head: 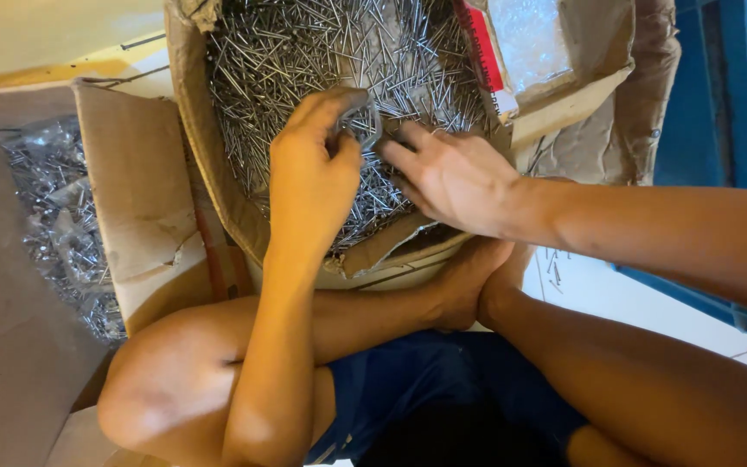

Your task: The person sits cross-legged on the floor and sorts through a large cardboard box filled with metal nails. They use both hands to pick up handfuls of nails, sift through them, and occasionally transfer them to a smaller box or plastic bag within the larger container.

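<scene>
A torn cardboard box (pixel 185 112) in front of me is heaped with loose steel nails (pixel 304 43). My left hand (pixel 313 173) is over the pile, its fingers closed around a small bunch of nails (pixel 361 121). My right hand (pixel 451 177) reaches in from the right, palm half open, its fingertips touching the same bunch beside my left thumb. Both forearms cross above my bent legs, and my feet rest against the box's front edge.
A second cardboard box (pixel 131 190) at the left holds clear plastic bags of nails (pixel 54 216). A red-and-white packet and a clear bag (pixel 525 39) lie at the box's right corner. A blue frame (pixel 737 95) stands at right, with a few nails on white floor tiles (pixel 590 285).
</scene>
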